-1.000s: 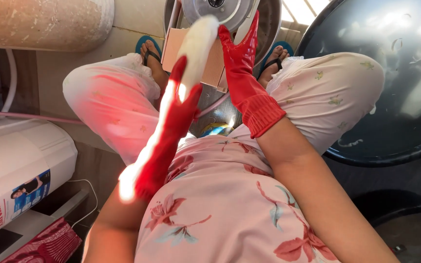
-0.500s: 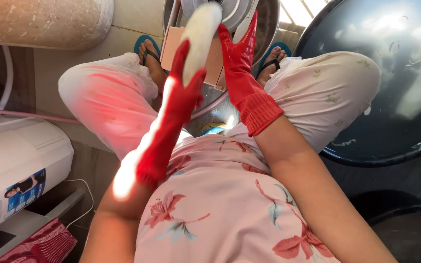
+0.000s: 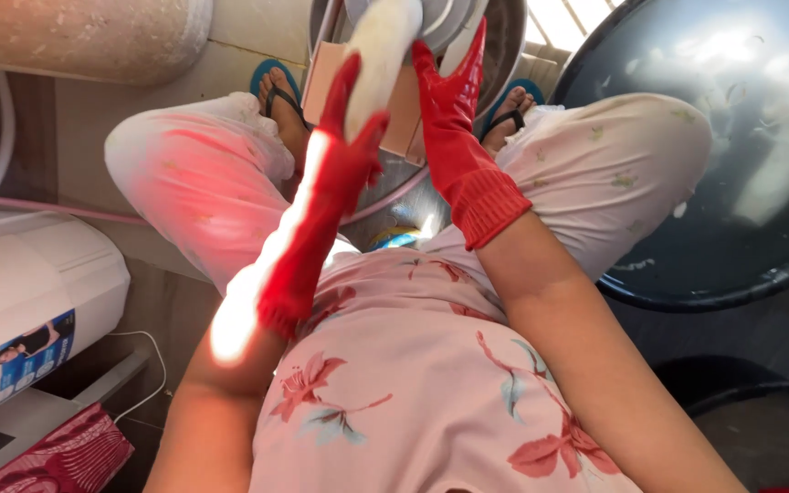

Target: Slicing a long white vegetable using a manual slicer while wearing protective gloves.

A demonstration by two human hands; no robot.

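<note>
Head view: person seated, knees apart, both hands in red rubber gloves reaching forward and down between the legs. Left hand has its fingers closed round the lower end of a long pale white piece, thumb and fingers on either side of it. The piece's upper end lies against a round metal disc mounted above a steel basin. Right hand sits just beside the piece with fingers straight and together, flat against its side, steadying rather than clasping. A tan board stands behind the piece.

To the right, a large dark tub with pale scraps on the water.

Judgement: the step in hand looks like pressing the piece to the disc. Next move calls for a firm left-hand hold and gloved fingertips kept off the disc edge.
</note>
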